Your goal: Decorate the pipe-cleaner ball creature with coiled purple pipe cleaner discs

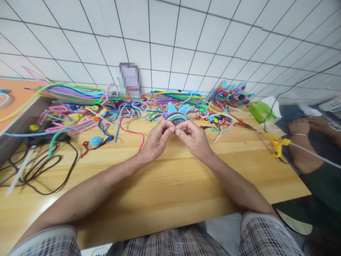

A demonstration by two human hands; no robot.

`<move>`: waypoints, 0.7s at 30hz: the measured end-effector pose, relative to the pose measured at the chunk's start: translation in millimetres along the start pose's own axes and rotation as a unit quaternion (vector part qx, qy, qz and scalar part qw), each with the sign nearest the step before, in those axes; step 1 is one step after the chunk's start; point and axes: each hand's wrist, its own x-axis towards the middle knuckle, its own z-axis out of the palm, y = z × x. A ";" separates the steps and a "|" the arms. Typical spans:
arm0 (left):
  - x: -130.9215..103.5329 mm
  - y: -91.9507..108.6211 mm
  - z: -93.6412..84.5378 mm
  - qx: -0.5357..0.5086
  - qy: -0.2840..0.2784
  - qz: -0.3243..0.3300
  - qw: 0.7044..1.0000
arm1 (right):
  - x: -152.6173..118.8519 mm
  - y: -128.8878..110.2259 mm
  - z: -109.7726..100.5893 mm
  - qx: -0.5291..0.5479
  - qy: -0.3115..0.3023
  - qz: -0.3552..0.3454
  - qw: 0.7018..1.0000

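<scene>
My left hand and my right hand meet over the middle of the table, thumbs and forefingers pinched together. Between the fingertips is a tiny bit with red and blue on it, too small to name. Just behind the fingers lies a round, striped figure of coiled pipe cleaners with light blue pointed ears; the hands partly cover it. Beside my left wrist a red pipe cleaner curves across the wood. A blue coiled disc rests farther left.
Loose pipe cleaners are heaped along the tiled wall. Finished pipe-cleaner heads stand at the back right. A yellow glue gun lies at the right edge, near another person's hands. Black cables loop at left.
</scene>
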 end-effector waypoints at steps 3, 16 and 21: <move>-1.5 1.8 4.1 -0.058 0.020 -0.020 0.998 | 0.8 1.3 1.9 0.041 0.000 0.018 0.999; -4.6 3.8 8.2 -0.084 0.037 -0.023 0.995 | -0.7 -1.1 2.9 0.016 0.043 -0.013 0.999; -6.9 7.5 9.4 -0.077 0.042 -0.026 0.996 | -2.2 -4.2 2.5 -0.027 0.050 -0.012 0.998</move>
